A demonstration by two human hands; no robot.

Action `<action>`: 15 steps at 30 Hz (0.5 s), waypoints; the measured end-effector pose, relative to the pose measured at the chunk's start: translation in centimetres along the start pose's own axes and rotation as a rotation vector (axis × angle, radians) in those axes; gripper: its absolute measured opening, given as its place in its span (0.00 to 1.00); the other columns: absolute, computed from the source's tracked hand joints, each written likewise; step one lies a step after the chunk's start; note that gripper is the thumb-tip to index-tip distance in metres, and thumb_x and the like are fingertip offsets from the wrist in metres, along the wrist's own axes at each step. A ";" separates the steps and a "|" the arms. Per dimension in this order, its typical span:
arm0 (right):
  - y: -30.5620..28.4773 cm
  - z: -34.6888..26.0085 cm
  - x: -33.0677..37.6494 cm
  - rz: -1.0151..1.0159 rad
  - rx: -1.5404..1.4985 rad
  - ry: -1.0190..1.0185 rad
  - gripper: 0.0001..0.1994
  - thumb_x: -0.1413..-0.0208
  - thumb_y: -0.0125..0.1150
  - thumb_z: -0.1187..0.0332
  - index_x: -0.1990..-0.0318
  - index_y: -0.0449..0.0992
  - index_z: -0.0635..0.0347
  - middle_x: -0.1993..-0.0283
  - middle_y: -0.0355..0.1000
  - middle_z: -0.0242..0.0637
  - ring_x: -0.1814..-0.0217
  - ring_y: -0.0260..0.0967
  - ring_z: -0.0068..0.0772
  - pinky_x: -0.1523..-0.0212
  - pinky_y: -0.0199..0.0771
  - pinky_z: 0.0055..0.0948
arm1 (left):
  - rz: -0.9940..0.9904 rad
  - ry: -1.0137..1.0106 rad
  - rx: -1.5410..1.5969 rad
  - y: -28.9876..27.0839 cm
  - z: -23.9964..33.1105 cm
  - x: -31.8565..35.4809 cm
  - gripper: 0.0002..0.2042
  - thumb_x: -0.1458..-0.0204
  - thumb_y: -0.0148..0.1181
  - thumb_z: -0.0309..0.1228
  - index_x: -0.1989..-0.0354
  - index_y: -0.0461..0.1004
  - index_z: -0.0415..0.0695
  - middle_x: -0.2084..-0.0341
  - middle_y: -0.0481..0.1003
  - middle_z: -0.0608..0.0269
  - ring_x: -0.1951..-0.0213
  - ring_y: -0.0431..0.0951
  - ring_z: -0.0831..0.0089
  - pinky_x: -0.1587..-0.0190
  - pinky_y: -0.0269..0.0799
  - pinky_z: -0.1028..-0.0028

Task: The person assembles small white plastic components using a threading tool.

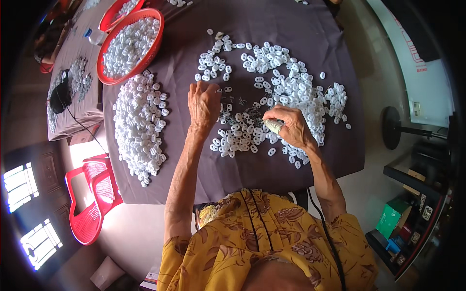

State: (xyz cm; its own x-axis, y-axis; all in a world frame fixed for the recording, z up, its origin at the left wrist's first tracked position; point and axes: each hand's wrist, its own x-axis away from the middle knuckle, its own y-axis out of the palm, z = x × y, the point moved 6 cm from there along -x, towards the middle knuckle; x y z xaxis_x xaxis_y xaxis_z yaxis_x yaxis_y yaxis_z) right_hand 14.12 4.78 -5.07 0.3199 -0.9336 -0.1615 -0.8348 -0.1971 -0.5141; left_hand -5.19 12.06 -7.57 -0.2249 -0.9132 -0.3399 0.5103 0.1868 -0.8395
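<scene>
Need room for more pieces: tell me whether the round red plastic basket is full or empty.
Nearly full: small white plastic pieces fill the round red plastic basket almost to its rim.

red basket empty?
No, the red basket at the table's far left is filled with small white plastic pieces.

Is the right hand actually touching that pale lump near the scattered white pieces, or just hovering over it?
Touching. The head view shows the right hand curled round the pale lump, fingertips pressed on its surface with no gap showing.
</scene>
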 end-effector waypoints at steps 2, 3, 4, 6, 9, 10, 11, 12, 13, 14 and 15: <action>0.0 0.1 0.1 -0.003 -0.040 0.002 0.11 0.63 0.51 0.84 0.69 0.72 0.62 0.73 0.70 0.39 0.71 0.70 0.38 0.69 0.70 0.31 | 0.011 0.016 -0.016 0.0 0.2 -0.1 0.10 0.62 0.61 0.25 0.68 0.75 0.43 0.72 0.71 0.60 0.68 0.69 0.62 0.61 0.66 0.68; -0.1 0.0 0.0 -0.002 -0.040 0.001 0.11 0.63 0.51 0.84 0.69 0.72 0.62 0.73 0.70 0.39 0.71 0.70 0.38 0.69 0.70 0.31 | 0.026 0.028 -0.033 -0.2 0.5 -0.2 0.09 0.61 0.61 0.25 0.68 0.75 0.43 0.73 0.72 0.60 0.69 0.71 0.64 0.62 0.67 0.70; -0.1 -0.2 -0.2 -0.013 -0.019 -0.005 0.11 0.62 0.52 0.84 0.69 0.72 0.62 0.72 0.70 0.38 0.71 0.70 0.37 0.69 0.70 0.30 | 0.027 0.029 -0.033 -0.4 0.7 -0.1 0.09 0.61 0.61 0.25 0.68 0.75 0.43 0.73 0.72 0.60 0.69 0.71 0.64 0.62 0.67 0.70; -0.3 -0.5 -0.7 -0.021 0.003 -0.005 0.11 0.62 0.52 0.84 0.69 0.72 0.62 0.72 0.70 0.38 0.71 0.70 0.36 0.69 0.70 0.29 | -0.017 -0.394 0.559 -0.5 -0.1 0.4 0.06 0.58 0.61 0.25 0.71 0.73 0.40 0.75 0.74 0.61 0.72 0.74 0.70 0.65 0.69 0.75; -1.9 -2.5 -2.6 0.102 -0.040 -0.053 0.07 0.58 0.55 0.80 0.69 0.72 0.61 0.71 0.71 0.35 0.68 0.70 0.30 0.66 0.68 0.26 | -0.078 -0.609 1.223 -1.3 2.0 0.8 0.04 0.54 0.59 0.25 0.73 0.72 0.38 0.76 0.75 0.61 0.73 0.75 0.73 0.66 0.72 0.76; -2.3 -3.0 -3.3 0.113 -0.026 -0.080 0.06 0.57 0.55 0.79 0.68 0.72 0.62 0.70 0.71 0.35 0.67 0.70 0.29 0.65 0.68 0.25 | -0.081 -0.686 1.559 -0.9 3.0 1.3 0.04 0.54 0.60 0.25 0.72 0.71 0.38 0.75 0.74 0.61 0.72 0.76 0.72 0.65 0.72 0.75; -2.6 -4.0 -3.9 0.120 -0.055 -0.078 0.06 0.56 0.54 0.79 0.68 0.72 0.62 0.69 0.72 0.35 0.66 0.70 0.28 0.64 0.69 0.25 | -0.079 -0.670 1.706 -1.2 3.8 1.7 0.03 0.53 0.58 0.22 0.70 0.71 0.39 0.75 0.74 0.60 0.72 0.76 0.72 0.64 0.74 0.73; -2.7 -4.6 -4.3 0.130 -0.081 -0.068 0.06 0.55 0.54 0.79 0.68 0.72 0.63 0.69 0.72 0.36 0.65 0.71 0.28 0.63 0.69 0.25 | -0.086 -0.709 1.770 -1.7 5.1 2.0 0.02 0.52 0.56 0.21 0.71 0.71 0.38 0.75 0.74 0.60 0.72 0.76 0.71 0.64 0.74 0.72; -2.7 -4.8 -4.5 0.123 -0.076 -0.066 0.06 0.55 0.54 0.79 0.68 0.72 0.63 0.69 0.72 0.36 0.65 0.71 0.28 0.63 0.69 0.25 | -0.091 -0.707 1.822 -1.8 6.0 2.1 0.02 0.52 0.56 0.21 0.71 0.70 0.38 0.75 0.74 0.59 0.72 0.76 0.71 0.63 0.74 0.72; -2.8 -5.2 -4.6 0.142 -0.100 -0.079 0.05 0.55 0.53 0.79 0.68 0.72 0.63 0.68 0.72 0.36 0.65 0.71 0.28 0.62 0.69 0.24 | -0.100 -0.704 1.875 -1.8 6.7 2.2 0.01 0.52 0.55 0.20 0.70 0.70 0.38 0.75 0.74 0.59 0.71 0.76 0.70 0.63 0.75 0.72; -3.0 -5.4 -4.6 0.161 -0.125 -0.093 0.05 0.54 0.52 0.79 0.68 0.72 0.64 0.67 0.73 0.36 0.64 0.71 0.27 0.61 0.70 0.23 | -0.095 -0.712 1.891 -1.9 7.3 2.3 0.02 0.52 0.56 0.21 0.70 0.70 0.37 0.75 0.74 0.59 0.71 0.77 0.70 0.63 0.75 0.72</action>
State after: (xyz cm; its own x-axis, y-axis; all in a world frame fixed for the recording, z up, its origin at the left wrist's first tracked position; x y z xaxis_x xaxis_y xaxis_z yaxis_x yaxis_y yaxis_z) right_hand 12.70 8.07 1.81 0.2133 -0.9256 -0.3126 -0.9255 -0.0890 -0.3682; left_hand -0.63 6.93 -3.66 -0.2363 -0.9358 0.2614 0.6827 0.0316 0.7300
